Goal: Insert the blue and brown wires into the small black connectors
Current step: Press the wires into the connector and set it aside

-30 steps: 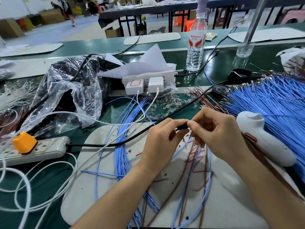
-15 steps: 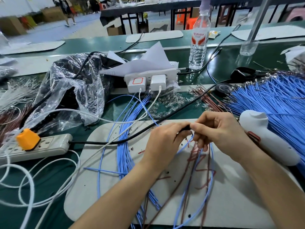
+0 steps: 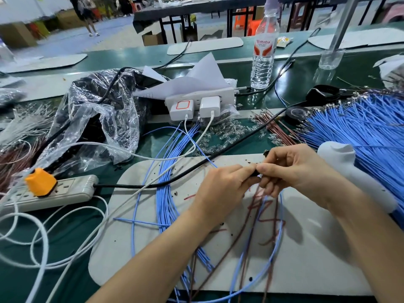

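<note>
While both hands meet over the white board (image 3: 310,259), I find the small black connector (image 3: 254,172) pinched between them, above the middle of the desk (image 3: 74,215). The left hand (image 3: 223,184) has thumb and forefinger closed on the connector's left end, its other fingers curled beneath. The right hand (image 3: 295,169) nips the right end with its fingertips, and the lower fingers fold around the wires that run under it. Whether any wire tip is already seated I cannot tell; the fingers hide the openings.

A blue wire (image 3: 281,217) and a brown wire (image 3: 246,221) hang from the hands and loop down the board toward the near edge. More stock lies at the far right: a blue bundle (image 3: 360,127), with a brown bundle (image 3: 276,130) just to its left.

My reading is that these wires are light, thin and limp. Pushed from far back they would likely buckle, so I would hold each one just behind its tip and feed it straight in. The bare metal ends look fine enough to bend, and want no squeezing. The connector seems hard, tiny and easy to fumble, so I would hold it by its flat sides, leaving the open end clear.
</note>
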### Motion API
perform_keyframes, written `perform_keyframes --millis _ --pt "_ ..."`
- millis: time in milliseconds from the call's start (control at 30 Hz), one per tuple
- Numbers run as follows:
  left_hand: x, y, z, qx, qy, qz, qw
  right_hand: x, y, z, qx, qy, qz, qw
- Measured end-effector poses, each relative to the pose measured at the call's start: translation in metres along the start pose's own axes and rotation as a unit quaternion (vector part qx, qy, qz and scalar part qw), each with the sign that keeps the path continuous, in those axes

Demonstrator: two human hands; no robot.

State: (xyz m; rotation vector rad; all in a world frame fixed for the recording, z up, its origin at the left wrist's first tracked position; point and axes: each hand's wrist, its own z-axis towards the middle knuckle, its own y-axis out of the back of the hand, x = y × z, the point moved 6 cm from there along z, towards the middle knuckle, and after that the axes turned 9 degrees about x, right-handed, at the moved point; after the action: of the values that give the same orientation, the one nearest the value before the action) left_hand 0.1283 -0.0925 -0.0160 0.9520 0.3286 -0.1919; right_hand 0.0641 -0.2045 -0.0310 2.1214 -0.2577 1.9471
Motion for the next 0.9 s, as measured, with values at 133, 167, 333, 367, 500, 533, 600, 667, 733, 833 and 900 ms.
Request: perform_keyframes --millis 133,167,333,367,500,533,600,667,733,833,900 --pt "0.001 -0.001 -0.001 0.006 -0.001 -0.003 1.000 -0.001 -0.001 -0.001 0.009 -0.011 0.006 1.000" --pt "0.001 -0.001 -0.001 0.004 0.002 -0.004 1.000 -0.001 -0.002 -0.001 0.009 -0.013 0.010 1.000" --pt "0.005 -0.004 -0.002 0.003 0.026 -0.023 0.999 -0.001 -0.003 0.001 -0.002 -0.006 0.014 1.000" --pt "0.006 -0.004 -0.002 0.002 0.030 -0.022 0.999 -0.002 -0.003 0.002 -0.008 -0.004 0.011 1.000" --pt "0.010 -0.003 0.002 -0.012 0.052 -0.044 0.998 0.002 0.000 0.002 -0.031 0.028 -0.016 0.999" --pt "0.010 -0.003 0.003 -0.020 0.052 -0.058 0.997 0.004 0.000 0.002 -0.042 0.046 -0.024 0.998" --pt "0.014 -0.002 0.003 -0.039 0.062 -0.081 0.994 0.010 0.001 0.000 -0.075 0.089 -0.031 0.993" --pt "0.021 -0.002 0.001 -0.047 0.096 -0.102 0.989 0.016 0.006 -0.003 -0.121 0.130 -0.008 0.984" --pt "0.032 -0.004 -0.003 -0.054 0.142 -0.149 0.977 0.022 0.014 -0.005 -0.146 0.158 0.040 0.976" --pt "0.039 -0.005 -0.005 -0.063 0.172 -0.255 0.949 0.025 0.016 -0.007 -0.123 0.171 0.087 0.974" --pt "0.035 -0.006 -0.003 -0.060 0.163 -0.312 0.934 0.023 0.013 -0.005 -0.103 0.170 0.108 0.974"
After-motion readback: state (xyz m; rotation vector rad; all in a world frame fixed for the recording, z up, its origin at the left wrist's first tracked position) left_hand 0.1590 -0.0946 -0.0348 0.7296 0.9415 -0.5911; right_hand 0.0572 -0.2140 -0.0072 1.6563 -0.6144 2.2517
